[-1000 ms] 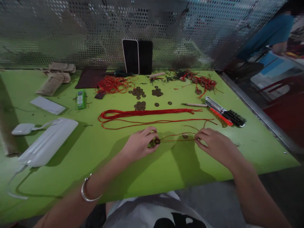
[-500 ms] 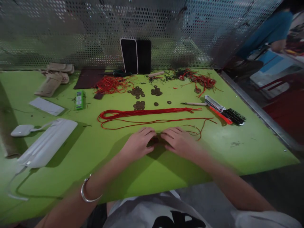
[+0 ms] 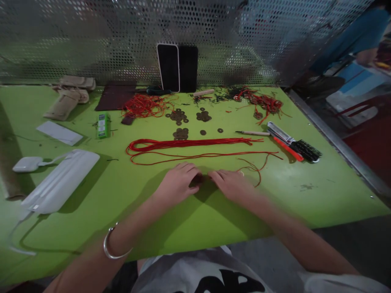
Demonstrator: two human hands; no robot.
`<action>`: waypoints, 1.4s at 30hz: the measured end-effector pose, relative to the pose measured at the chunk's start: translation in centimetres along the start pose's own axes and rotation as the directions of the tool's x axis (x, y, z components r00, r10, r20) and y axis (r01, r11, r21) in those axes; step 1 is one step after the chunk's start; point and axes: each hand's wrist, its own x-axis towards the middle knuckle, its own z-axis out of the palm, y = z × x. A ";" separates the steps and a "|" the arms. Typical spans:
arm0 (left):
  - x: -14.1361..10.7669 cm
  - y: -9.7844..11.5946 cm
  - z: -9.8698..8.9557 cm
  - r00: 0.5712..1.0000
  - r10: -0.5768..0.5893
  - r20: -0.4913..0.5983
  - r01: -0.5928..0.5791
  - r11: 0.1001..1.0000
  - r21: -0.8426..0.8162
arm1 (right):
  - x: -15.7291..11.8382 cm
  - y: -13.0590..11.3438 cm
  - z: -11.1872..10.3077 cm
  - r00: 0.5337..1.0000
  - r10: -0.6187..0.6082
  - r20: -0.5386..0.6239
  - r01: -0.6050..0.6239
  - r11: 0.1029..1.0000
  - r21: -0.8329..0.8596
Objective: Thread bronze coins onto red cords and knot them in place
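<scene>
My left hand (image 3: 181, 180), with a silver bangle on its wrist, is curled with fingers and thumb closed at a dark round piece, probably a coin, mostly hidden in shadow. Just to the right, my right hand (image 3: 232, 183) has its fingers pressed together; what they hold is too small to tell. Thin red cord ends (image 3: 259, 175) come out beside the right hand. Beyond both hands lies a long looped bundle of red cord (image 3: 183, 143). Behind it are small piles of holed coins (image 3: 178, 116) and two single coins.
On the green table (image 3: 128, 228) are a white power bank (image 3: 62, 183), a green box (image 3: 103, 125), tangled red threads (image 3: 145, 106), a thin tool (image 3: 253, 133) and a black brush (image 3: 305, 149). Two phones (image 3: 169, 68) lean on the perforated metal screen. A person sits at far right.
My right hand's fingers have drawn closer together and the hand sits slightly lower. The dark round piece at my left hand shows less. The whole view has shifted slightly.
</scene>
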 end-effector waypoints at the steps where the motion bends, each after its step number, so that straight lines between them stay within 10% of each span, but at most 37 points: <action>1: 0.0 0.0 0.0 1.000 -0.003 0.003 0.003 1.000 0.000 | 0.0 0.0 -0.1 0.999 0.026 0.022 -0.026 1.000 0.006; 26: 0.3 -0.1 0.2 0.998 0.054 -0.041 -0.051 0.996 0.071 | 0.0 0.4 0.6 0.958 -0.088 -0.272 0.072 0.995 -0.070; 35: 0.2 0.0 0.2 1.000 0.020 -0.008 -0.020 0.998 0.054 | 0.9 -1.7 -1.1 0.964 0.241 0.111 -0.254 0.958 0.133; 42: 0.1 -0.2 0.6 0.998 0.053 -0.033 -0.051 0.997 0.060 | 0.9 -0.9 -1.4 0.968 0.202 0.149 -0.229 0.954 0.195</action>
